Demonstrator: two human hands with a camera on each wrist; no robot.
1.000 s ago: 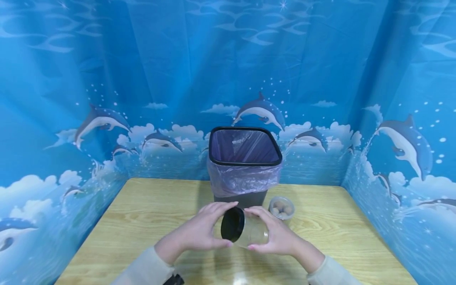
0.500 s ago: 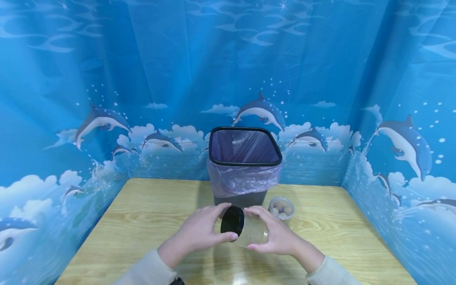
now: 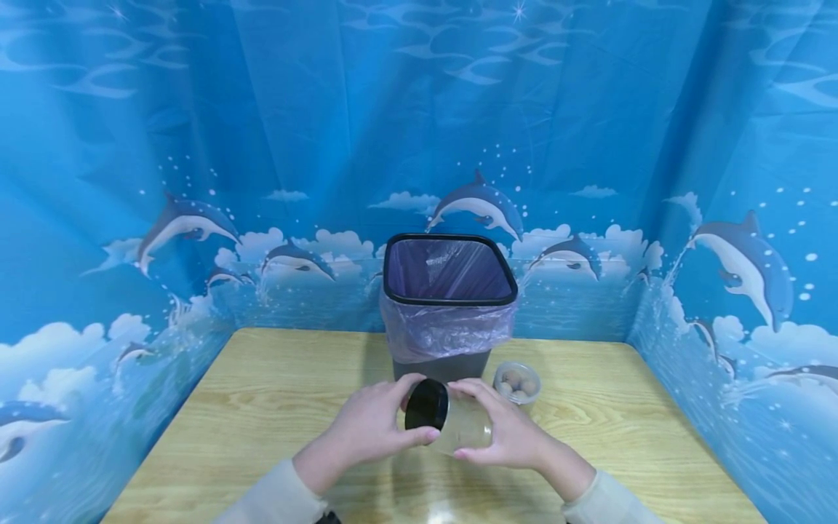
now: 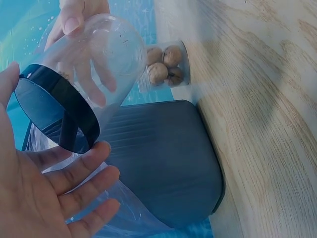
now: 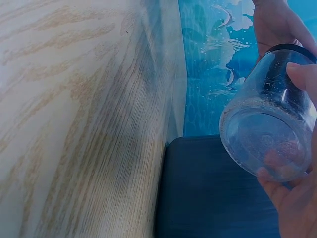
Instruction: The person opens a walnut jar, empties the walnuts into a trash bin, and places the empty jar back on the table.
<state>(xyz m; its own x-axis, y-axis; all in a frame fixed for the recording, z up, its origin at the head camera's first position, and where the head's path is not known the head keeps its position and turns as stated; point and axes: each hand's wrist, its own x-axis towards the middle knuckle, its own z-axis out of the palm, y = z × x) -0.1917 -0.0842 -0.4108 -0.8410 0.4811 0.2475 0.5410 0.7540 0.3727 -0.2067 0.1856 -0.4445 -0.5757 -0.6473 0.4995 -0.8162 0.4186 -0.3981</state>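
Note:
A clear plastic jar [image 3: 468, 423] with a black lid [image 3: 427, 405] lies tipped on its side in the air over the table, lid end to the left. My right hand [image 3: 507, 429] grips the jar's body, thumb on one side and fingers on the other. My left hand [image 3: 369, 426] holds the lid by its edge between thumb and forefinger; the other fingers [image 4: 94, 220] spread loosely in the left wrist view. Fine specks cling inside the jar [image 5: 267, 111] near its base, and no larger contents show.
Just behind the hands stands a dark bin [image 3: 441, 364] lined with a purple bag [image 3: 452, 327]. Right of it, a small clear tub [image 3: 538, 383] holds several walnuts [image 4: 158, 73]. The wooden table [image 3: 262, 378] is bordered by blue dolphin-print curtains [image 3: 294, 145].
My left hand has shifted its hold on the lid: the thumb moved up onto its lower edge, and the forefinger slid left along the top. The right hand and jar stay nearly still.

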